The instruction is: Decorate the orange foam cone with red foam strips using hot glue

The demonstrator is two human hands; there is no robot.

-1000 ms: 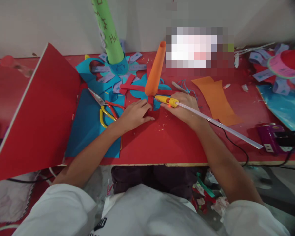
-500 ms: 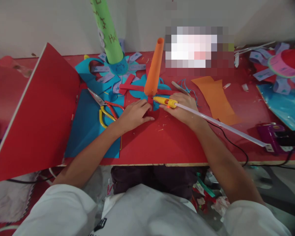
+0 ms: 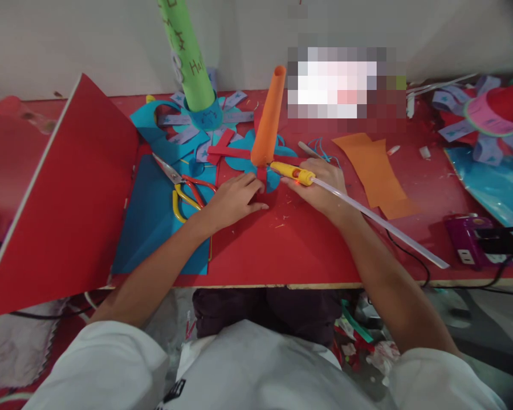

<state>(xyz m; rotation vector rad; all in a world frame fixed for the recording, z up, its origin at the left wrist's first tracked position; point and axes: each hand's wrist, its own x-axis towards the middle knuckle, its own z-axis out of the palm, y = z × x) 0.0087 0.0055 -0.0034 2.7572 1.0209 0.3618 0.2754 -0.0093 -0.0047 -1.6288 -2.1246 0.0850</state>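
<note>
My right hand (image 3: 325,185) is closed around a yellow hot glue gun (image 3: 291,171) with a red light and a long clear glue stick out of its back. The nozzle points at the base of a rolled orange paper tube (image 3: 270,117), which stands on a blue flower-shaped paper (image 3: 236,163). Red paper strips (image 3: 237,152) spread out from the tube's foot. With its fingertips, my left hand (image 3: 238,198) grips the front red paper strip (image 3: 261,173). Its thumb lies lower, partly apart from the fingers.
Scissors (image 3: 183,188) with red and yellow handles lie on blue paper (image 3: 154,210). A red board (image 3: 68,199) leans at left. Behind stands a green paper tube (image 3: 190,62). Orange paper (image 3: 371,176) and a purple power socket box (image 3: 464,239) are at right.
My right hand has drawn the glue gun slightly right and down, away from the tube's foot. My left hand has stayed in place.
</note>
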